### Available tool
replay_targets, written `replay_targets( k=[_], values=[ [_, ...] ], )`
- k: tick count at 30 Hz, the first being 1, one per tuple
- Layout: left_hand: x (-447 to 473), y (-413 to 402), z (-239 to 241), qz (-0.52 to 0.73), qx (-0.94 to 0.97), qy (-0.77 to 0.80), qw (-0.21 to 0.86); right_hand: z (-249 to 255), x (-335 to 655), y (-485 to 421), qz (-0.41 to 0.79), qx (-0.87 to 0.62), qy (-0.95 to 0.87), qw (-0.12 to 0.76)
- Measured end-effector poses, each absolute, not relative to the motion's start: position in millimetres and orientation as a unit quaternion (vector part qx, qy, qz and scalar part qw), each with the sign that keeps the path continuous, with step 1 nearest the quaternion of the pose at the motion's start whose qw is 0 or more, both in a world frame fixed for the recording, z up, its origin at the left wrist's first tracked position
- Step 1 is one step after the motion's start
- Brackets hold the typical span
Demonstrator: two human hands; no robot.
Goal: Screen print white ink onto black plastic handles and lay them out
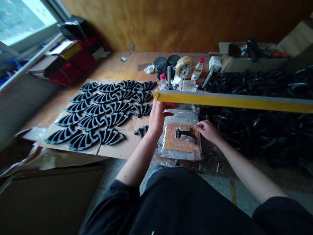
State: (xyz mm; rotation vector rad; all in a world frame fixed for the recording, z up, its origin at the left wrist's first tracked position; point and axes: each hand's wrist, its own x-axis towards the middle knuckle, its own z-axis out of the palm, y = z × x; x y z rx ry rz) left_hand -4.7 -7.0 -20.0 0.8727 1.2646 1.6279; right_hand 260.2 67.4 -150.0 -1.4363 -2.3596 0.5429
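Observation:
My left hand [156, 119] is at the left end of a long yellow bar [215, 99] with a grey upper edge, its fingers curled beneath and partly hidden by it. Under the bar lies a metal plate [161, 152] with a brown board [171, 145] on it. A curved black plastic handle [187, 134] rests on blocks in the middle of this board. Beside the board's right edge is my right hand [207, 130], fingertips pinched together; whatever they hold, if anything, is too small to make out.
Rows of similar black handles [97, 111] cover cardboard on the left, one loose handle [141, 131] nearer the plate. A large heap of black parts [269, 130] fills the right. Black tubs [160, 67], a tape roll [184, 67] and a red-capped bottle [197, 70] stand behind.

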Motion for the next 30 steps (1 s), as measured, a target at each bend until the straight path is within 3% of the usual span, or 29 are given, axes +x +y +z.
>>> replay_targets(
  k=[2, 5, 7, 9, 12, 14, 17, 21, 25, 28, 30],
  values=[
    [9.2, -19.5, -42.8, 0.631, 0.306, 0.533, 0.473, -161.7, 232.6, 40.1, 0.166, -0.472, -0.860, 0.105],
    [36.3, -55.7, -87.5, 0.476, 0.241, 0.550, 0.643, -154.6, 200.2, 10.0, 0.141, -0.498, -0.854, 0.044],
    [50.7, -78.9, -111.3, 0.414, 0.190, 0.535, 0.711, -142.3, 185.4, -8.4, 0.151, -0.497, -0.853, 0.060],
    [52.7, -94.5, -125.3, 0.454, 0.142, 0.527, 0.704, -132.7, 178.0, -24.1, 0.191, -0.421, -0.881, 0.101],
    [20.0, -105.6, -135.7, 0.513, 0.114, 0.560, 0.640, -131.8, 197.1, -26.0, 0.250, -0.299, -0.911, 0.133],
    [-22.1, -110.6, -145.5, 0.508, 0.121, 0.629, 0.576, -140.2, 236.8, -7.9, 0.211, -0.342, -0.909, 0.109],
    [-89.8, -119.2, -171.8, 0.419, 0.117, 0.771, 0.465, -158.9, 317.2, 30.6, 0.072, -0.504, -0.860, -0.039],
    [-143.4, -124.0, -205.8, 0.204, 0.164, 0.880, 0.396, -177.0, 382.7, 54.6, 0.011, -0.552, -0.810, -0.198],
    [-150.8, -116.1, -200.2, 0.081, 0.231, 0.905, 0.348, -180.8, 380.6, 50.2, -0.054, -0.532, -0.816, -0.219],
    [-125.9, -105.1, -176.2, 0.018, 0.357, 0.917, 0.179, -177.6, 372.7, 47.6, -0.081, -0.532, -0.817, -0.206],
    [-93.1, -95.3, -163.0, 0.075, 0.488, 0.864, 0.095, -173.3, 368.9, 47.6, -0.080, -0.538, -0.822, -0.169]
  ],
)
